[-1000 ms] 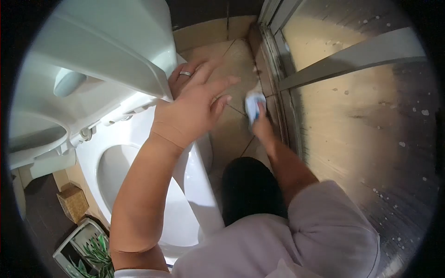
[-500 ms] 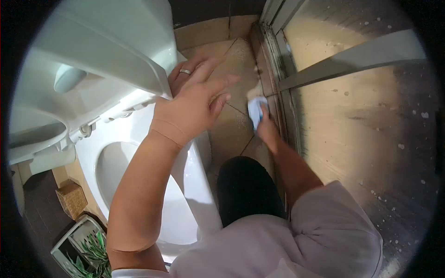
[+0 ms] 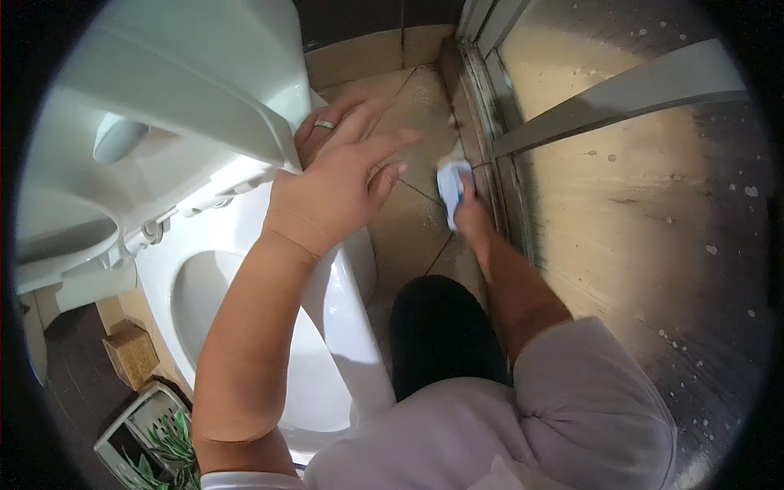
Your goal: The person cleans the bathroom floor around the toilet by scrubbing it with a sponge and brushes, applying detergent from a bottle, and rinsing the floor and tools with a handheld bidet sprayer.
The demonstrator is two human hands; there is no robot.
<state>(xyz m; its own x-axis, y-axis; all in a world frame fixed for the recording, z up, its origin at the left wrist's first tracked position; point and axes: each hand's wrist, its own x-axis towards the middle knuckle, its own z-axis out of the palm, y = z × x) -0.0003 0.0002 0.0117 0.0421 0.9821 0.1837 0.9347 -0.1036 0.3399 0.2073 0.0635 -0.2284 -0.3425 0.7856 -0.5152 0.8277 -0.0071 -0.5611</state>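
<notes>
Tiled floor (image 3: 408, 212), right hand (image 3: 471, 208) gripping brush (image 3: 454, 189) near edge

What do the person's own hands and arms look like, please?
Both hands are ungloved. The left hand wears a plain, silver-coloured ring on one of its fingers; the right hand shows no ring, though it is small in view. The sleeves are short and pale greyish.

The scene is viewed from the wearer's head, facing forward and steeply down at close range; the floor (image 3: 408, 204) is seen at upper centre, the shirt (image 3: 441, 433) at the bottom edge, within a dark circular border.
</notes>
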